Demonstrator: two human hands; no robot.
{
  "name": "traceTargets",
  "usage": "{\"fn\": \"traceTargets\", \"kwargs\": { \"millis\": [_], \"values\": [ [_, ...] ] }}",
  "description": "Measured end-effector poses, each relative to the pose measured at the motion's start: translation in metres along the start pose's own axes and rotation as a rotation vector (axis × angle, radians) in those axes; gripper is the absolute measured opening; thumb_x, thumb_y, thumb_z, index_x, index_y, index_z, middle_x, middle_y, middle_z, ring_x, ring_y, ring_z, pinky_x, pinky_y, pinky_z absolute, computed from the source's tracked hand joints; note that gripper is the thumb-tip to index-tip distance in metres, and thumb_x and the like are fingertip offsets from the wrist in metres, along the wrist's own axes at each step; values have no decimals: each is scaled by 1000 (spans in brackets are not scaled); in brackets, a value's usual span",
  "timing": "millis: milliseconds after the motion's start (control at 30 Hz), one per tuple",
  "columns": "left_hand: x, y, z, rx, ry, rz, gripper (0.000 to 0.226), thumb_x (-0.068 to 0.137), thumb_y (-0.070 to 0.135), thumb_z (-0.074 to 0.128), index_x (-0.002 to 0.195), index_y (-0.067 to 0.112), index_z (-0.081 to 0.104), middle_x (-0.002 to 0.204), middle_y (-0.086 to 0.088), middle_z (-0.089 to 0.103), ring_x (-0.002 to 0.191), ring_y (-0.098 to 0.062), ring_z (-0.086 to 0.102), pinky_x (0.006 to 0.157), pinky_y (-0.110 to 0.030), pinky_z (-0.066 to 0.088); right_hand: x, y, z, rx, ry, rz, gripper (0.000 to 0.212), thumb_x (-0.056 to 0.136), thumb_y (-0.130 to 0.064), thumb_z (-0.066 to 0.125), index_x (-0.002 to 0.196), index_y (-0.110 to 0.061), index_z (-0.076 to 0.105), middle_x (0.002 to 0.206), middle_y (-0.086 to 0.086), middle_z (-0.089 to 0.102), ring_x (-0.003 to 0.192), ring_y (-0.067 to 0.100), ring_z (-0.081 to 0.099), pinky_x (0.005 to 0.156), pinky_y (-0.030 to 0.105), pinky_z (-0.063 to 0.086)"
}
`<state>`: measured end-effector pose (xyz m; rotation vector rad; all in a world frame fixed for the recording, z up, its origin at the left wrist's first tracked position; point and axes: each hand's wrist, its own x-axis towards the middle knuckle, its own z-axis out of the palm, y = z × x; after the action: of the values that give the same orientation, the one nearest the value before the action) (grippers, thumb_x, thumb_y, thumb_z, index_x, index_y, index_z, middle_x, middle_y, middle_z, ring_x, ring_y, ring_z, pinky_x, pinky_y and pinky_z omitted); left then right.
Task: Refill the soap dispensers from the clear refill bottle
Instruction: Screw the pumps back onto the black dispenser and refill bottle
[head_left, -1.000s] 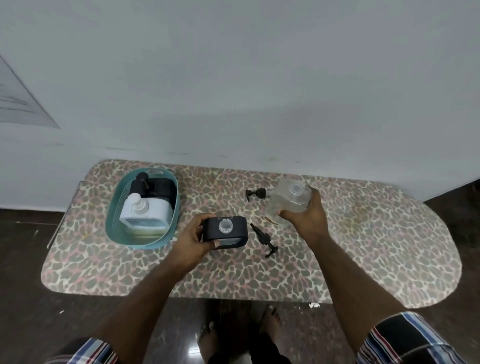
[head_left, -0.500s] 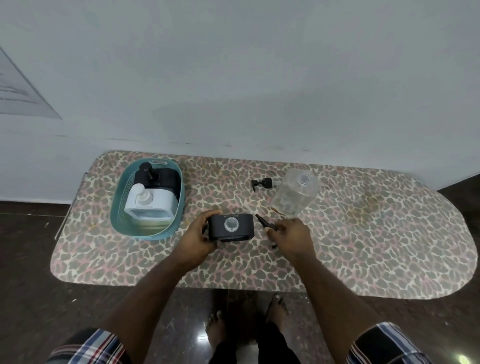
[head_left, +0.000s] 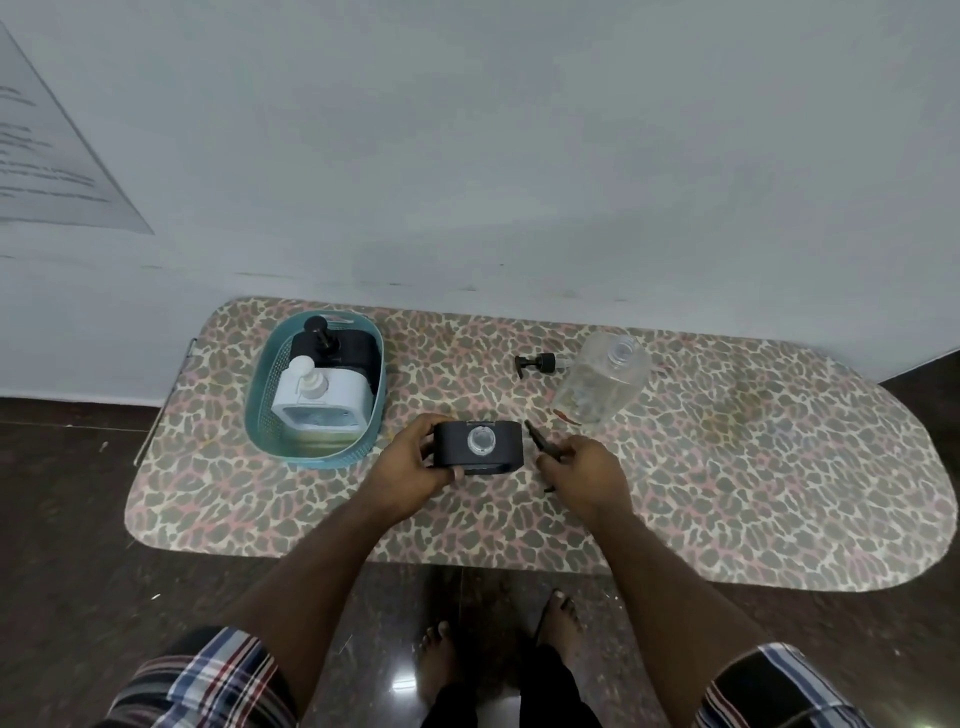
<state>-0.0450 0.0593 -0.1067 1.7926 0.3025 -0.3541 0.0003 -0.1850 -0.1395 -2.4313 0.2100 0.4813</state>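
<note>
A black soap dispenser (head_left: 478, 442) with an open round neck stands near the table's front edge, and my left hand (head_left: 410, 465) grips its left side. My right hand (head_left: 584, 467) pinches the black pump head (head_left: 537, 440) that lies just right of the dispenser. The clear refill bottle (head_left: 602, 382) stands uncapped at the back right, apart from both hands. Its black cap pump (head_left: 537, 362) lies to its left.
A teal basket (head_left: 262, 395) at the left holds a white dispenser (head_left: 322, 400) and another black dispenser (head_left: 337, 348). The leopard-print table (head_left: 753, 467) ends at a wall behind. My bare feet (head_left: 498, 639) stand on the dark floor below the front edge.
My right hand let go of the clear refill bottle, left it standing, and came down to the pump head beside the black dispenser. My left hand kept its hold.
</note>
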Motion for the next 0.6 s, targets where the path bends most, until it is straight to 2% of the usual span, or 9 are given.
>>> {"fn": "traceTargets", "kwargs": {
  "millis": [67, 167, 233, 300, 367, 467, 533, 600],
  "values": [
    [-6, 7, -2, -20, -4, 8, 53, 83, -7, 77, 108, 36, 58, 116, 10, 64, 118, -16, 64, 85, -47, 61, -12, -11, -17, 164, 66, 2, 25, 83, -34, 78, 98, -20, 63, 86, -5, 69, 79, 17, 67, 69, 33, 53],
    [-18, 22, -10, -32, -6, 51, 51, 83, -2, 80, 110, 36, 58, 116, 10, 66, 112, -9, 64, 78, -24, 60, -37, -39, -65, 353, 128, -83, 31, 77, -27, 87, 98, -20, 66, 84, -6, 67, 76, 13, 65, 68, 31, 50],
    [-28, 34, -17, -45, -11, 65, 50, 82, 1, 82, 113, 34, 60, 116, 8, 69, 111, -9, 66, 77, -20, 58, -60, -60, -105, 433, 104, -192, 30, 77, -26, 88, 102, -25, 72, 85, -8, 68, 75, 9, 64, 70, 27, 51],
    [-38, 45, -24, -63, -14, 81, 51, 82, 2, 83, 119, 28, 61, 117, 4, 71, 113, -12, 67, 80, -22, 55, -85, -82, -142, 393, 65, -287, 31, 77, -28, 87, 105, -32, 74, 95, -9, 72, 83, 6, 66, 77, 25, 52],
    [-48, 56, -30, -84, -15, 98, 51, 82, 2, 83, 122, 25, 61, 118, 0, 72, 113, -17, 68, 79, -24, 55, -106, -105, -168, 277, 39, -360, 35, 76, -27, 88, 105, -38, 73, 97, -11, 72, 85, 5, 66, 79, 25, 53],
    [-65, 74, -37, -125, -20, 117, 50, 83, 4, 83, 118, 34, 62, 117, -2, 72, 110, -22, 70, 74, -33, 60, -129, -133, -190, 132, 35, -455, 37, 74, -24, 89, 101, -36, 67, 93, -11, 71, 80, 6, 66, 70, 25, 54],
    [-75, 85, -39, -142, -22, 131, 51, 82, 4, 83, 111, 42, 64, 117, -1, 72, 111, -20, 70, 80, -45, 63, -140, -147, -196, 50, 44, -528, 32, 74, -22, 89, 96, -33, 67, 87, -11, 70, 76, 5, 64, 65, 24, 51],
    [-85, 96, -40, -150, -29, 157, 54, 81, 2, 83, 111, 43, 66, 115, 1, 73, 112, -20, 70, 83, -50, 62, -147, -161, -198, -39, 36, -603, 31, 75, -21, 87, 97, -32, 68, 90, -12, 68, 82, 5, 62, 66, 22, 47]
  ]
}}
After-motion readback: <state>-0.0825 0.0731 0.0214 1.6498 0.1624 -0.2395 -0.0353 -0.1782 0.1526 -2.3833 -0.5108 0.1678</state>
